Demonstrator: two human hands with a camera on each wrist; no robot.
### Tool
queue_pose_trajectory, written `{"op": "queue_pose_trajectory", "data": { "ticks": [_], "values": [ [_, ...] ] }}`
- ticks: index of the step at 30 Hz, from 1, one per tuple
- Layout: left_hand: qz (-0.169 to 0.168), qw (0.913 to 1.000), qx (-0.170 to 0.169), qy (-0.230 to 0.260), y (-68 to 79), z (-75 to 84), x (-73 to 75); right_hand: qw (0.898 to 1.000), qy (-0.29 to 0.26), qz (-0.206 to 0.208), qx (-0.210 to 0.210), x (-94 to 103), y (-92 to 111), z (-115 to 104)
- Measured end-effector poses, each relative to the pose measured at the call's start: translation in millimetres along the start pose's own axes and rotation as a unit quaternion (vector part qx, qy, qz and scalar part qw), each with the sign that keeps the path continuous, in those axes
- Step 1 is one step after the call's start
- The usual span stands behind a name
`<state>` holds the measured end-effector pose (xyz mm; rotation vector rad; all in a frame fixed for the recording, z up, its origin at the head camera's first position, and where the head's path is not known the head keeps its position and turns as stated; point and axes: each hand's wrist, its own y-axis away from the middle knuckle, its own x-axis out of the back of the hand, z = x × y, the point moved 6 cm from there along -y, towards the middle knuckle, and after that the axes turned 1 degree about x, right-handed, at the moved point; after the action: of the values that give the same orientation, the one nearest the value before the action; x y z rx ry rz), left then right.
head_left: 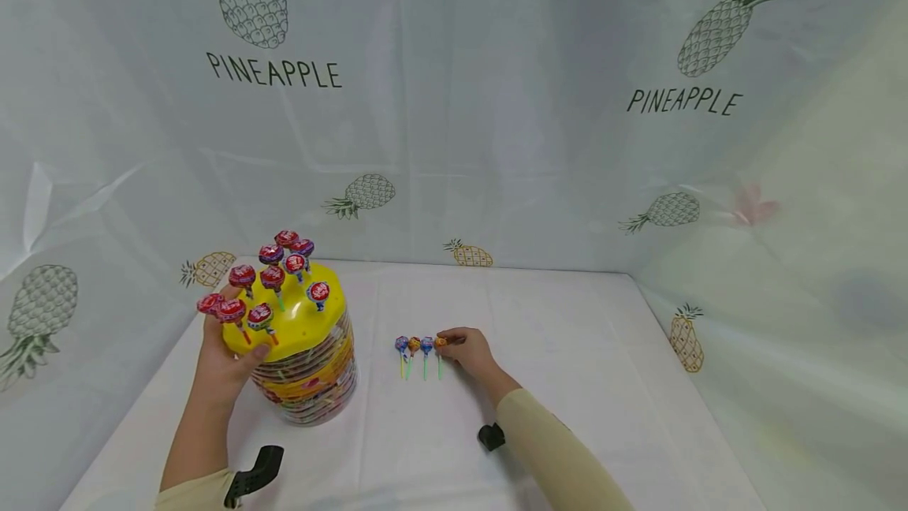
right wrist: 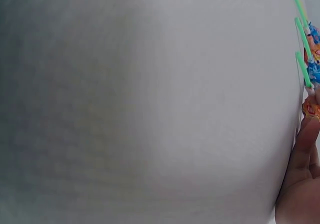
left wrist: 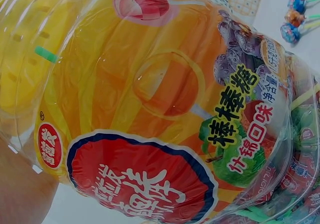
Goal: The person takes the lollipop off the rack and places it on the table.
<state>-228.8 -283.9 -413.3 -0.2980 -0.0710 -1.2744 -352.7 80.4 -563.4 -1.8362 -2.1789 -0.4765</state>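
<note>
A clear ribbed jar (head_left: 312,385) with a yellow and red label (left wrist: 125,184) stands at the left of the table, tilted a little in the head view. Several red- and purple-wrapped lollipops (head_left: 273,277) stick up from its yellow lid (head_left: 301,330). My left hand (head_left: 221,357) grips the lid's left side, thumb at the front edge, other fingers partly hidden behind. To the right, several lollipops lie in a row, sticks toward me. My right hand (head_left: 470,351) pinches the orange-wrapped lollipop (head_left: 440,342) at the row's right end, beside a blue-wrapped lollipop (head_left: 426,344).
A white cloth (head_left: 567,369) covers the table. Behind it hangs a pale curtain (head_left: 482,101) printed with pineapples. Black wrist mounts show at the left sleeve (head_left: 191,495) and the right sleeve (head_left: 546,440). More wrapped candies (left wrist: 300,176) show through the jar's lower wall.
</note>
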Motion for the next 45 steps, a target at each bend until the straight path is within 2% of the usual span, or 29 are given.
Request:
{"op": "queue_pose_trajectory", "data": {
  "ticks": [8, 11, 23, 30, 38, 45],
  "values": [
    [-0.004, 0.9999, -0.008, 0.006, 0.2, 2.0, -2.8, 1.000, 0.014, 0.010, 0.001, 0.0, -1.4, 1.4],
    [-0.003, 1.0000, -0.001, 0.001, 0.1, 0.9, -2.2, 1.000, 0.013, 0.011, 0.000, 0.0, -1.1, 1.5],
    [-0.004, 0.9999, -0.013, 0.010, 1.8, 6.1, -2.8, 1.000, 0.005, 0.005, 0.002, 1.0, 0.6, 1.5],
    [-0.003, 1.0000, -0.007, 0.003, 1.8, 5.1, -2.3, 1.000, -0.014, 0.007, -0.004, 2.1, 3.0, -0.6],
    [-0.002, 1.0000, 0.006, 0.006, 1.9, 3.6, -1.7, 1.000, -0.009, 0.009, -0.009, 1.8, 2.8, -1.0],
    [0.002, 0.9998, 0.020, -0.006, 3.2, 3.4, 0.4, 1.000, -0.013, -0.002, 0.005, 1.2, 4.5, -4.1]
  ]
}}
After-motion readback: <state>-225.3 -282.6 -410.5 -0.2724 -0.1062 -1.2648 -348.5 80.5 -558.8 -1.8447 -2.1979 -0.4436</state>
